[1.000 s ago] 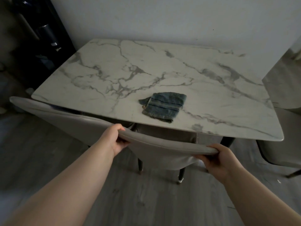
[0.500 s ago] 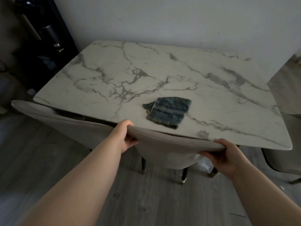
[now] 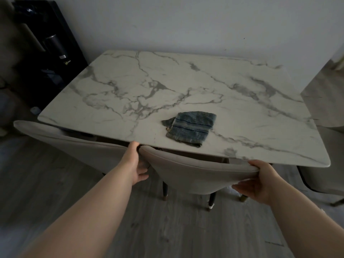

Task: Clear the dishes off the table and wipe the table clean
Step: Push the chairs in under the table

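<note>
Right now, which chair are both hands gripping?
The middle chair, at the table's near edge: left hand and right hand grip its backrest. Left chair and right chair flank it.

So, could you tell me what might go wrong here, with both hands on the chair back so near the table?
The left hand grips the chair back between the second chair and the table edge; pushed in, its fingers could be pinched. The right hand holds the other corner just below that edge, so knuckles might knock the marble. A jolt could shift the cloth lying nearby.
</note>
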Tool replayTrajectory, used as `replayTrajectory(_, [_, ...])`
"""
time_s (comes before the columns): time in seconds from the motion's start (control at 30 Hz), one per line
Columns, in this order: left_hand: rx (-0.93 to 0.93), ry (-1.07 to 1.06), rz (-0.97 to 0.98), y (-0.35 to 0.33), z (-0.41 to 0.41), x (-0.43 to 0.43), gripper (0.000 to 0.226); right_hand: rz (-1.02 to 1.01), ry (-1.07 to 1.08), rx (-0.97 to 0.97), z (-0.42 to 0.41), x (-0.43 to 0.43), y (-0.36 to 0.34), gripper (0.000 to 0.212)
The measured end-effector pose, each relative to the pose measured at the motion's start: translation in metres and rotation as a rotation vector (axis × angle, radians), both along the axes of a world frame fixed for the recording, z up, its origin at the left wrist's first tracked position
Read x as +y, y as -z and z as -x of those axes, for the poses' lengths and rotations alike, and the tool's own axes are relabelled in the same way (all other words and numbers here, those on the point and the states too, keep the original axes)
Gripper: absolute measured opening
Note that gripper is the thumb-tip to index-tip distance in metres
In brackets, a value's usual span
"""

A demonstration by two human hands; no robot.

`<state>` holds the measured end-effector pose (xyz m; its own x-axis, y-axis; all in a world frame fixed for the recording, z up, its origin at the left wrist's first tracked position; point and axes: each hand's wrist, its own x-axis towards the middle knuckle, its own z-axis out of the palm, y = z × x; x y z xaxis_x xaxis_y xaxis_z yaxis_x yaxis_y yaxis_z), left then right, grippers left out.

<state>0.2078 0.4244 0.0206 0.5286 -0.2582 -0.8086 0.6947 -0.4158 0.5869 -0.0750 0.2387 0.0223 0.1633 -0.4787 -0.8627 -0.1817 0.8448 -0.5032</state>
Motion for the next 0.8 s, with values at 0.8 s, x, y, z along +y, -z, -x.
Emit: replayTrajectory(0.8, [-0.762, 0.96, 0.441, -0.129, 0.297, -0.254, 0.014, 0.237, 0.15, 0.034, 0.278, -0.092, -0.069, 0.015])
